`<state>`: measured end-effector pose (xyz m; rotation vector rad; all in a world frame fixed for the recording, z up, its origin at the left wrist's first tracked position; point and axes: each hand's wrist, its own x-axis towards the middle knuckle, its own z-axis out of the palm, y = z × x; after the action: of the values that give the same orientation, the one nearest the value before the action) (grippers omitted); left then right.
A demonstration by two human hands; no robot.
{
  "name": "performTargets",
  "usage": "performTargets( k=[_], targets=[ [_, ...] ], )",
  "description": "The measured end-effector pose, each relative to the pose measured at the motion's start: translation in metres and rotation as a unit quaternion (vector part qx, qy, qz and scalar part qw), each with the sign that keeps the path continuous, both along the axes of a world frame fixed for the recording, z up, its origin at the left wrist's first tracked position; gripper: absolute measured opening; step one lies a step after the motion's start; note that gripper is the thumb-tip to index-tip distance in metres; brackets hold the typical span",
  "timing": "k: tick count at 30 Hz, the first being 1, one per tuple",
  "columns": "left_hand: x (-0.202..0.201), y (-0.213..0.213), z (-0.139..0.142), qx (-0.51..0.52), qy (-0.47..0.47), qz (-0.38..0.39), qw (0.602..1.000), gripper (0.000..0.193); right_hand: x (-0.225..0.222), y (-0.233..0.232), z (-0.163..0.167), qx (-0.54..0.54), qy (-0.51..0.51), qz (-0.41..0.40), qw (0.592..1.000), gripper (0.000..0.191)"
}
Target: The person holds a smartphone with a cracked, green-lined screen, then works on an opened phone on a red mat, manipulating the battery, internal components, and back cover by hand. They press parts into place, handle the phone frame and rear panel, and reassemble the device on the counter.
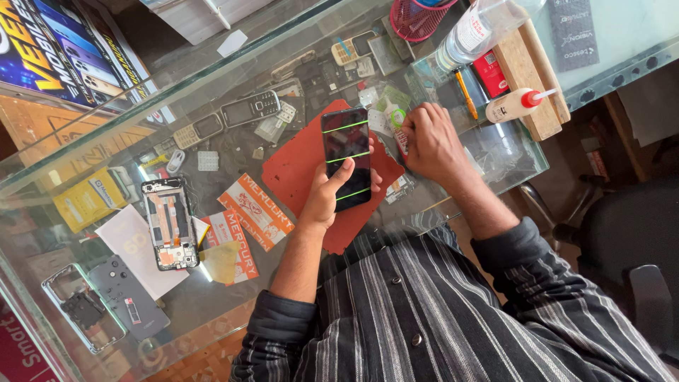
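Left hand (327, 197) grips a dark smartphone (346, 157) above the red mat (297, 170) — screen upward for viewing; right hand (433, 145), beside the phone, has fingers clenched on something small.

left hand (327, 194) grips a dark phone (346, 157) over the red mat (297, 170) on the glass counter (212, 297). right hand (431, 145) rests closed just beside the phone's top edge, touching small parts. opened phone body (170, 223) lies well apart, left.
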<state>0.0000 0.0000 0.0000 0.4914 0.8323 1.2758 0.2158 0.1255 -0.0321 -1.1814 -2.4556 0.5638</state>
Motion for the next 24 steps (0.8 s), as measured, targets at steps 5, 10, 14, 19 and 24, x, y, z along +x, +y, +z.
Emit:
performTargets(
  k=[5, 10, 14, 19, 24],
  targets=[
    [0.003, 0.005, 0.002, 0.001, 0.013, 0.002, 1.000, 0.052, -0.001, 0.001, 0.011, -0.139, 0.144, -0.060, 0.978, 0.010],
    [0.005, 0.007, 0.004, -0.011, 0.028, 0.002, 1.000, 0.049, 0.000, -0.007, 0.027, -0.032, 0.120, -0.037, 0.992, 0.012],
    [0.006, 0.008, 0.006, -0.009, 0.011, 0.001, 1.000, 0.049, -0.006, -0.010, 0.028, 0.069, 0.044, -0.004, 0.997, 0.010],
    [0.006, 0.007, 0.006, 0.008, 0.003, -0.008, 1.000, 0.050, -0.017, -0.010, 0.014, 0.107, -0.013, -0.012, 0.994, 0.011],
    [0.007, 0.007, 0.002, 0.006, 0.000, -0.015, 1.000, 0.051, -0.013, -0.007, 0.017, 0.055, 0.035, -0.006, 0.998, 0.017]
  ],
)
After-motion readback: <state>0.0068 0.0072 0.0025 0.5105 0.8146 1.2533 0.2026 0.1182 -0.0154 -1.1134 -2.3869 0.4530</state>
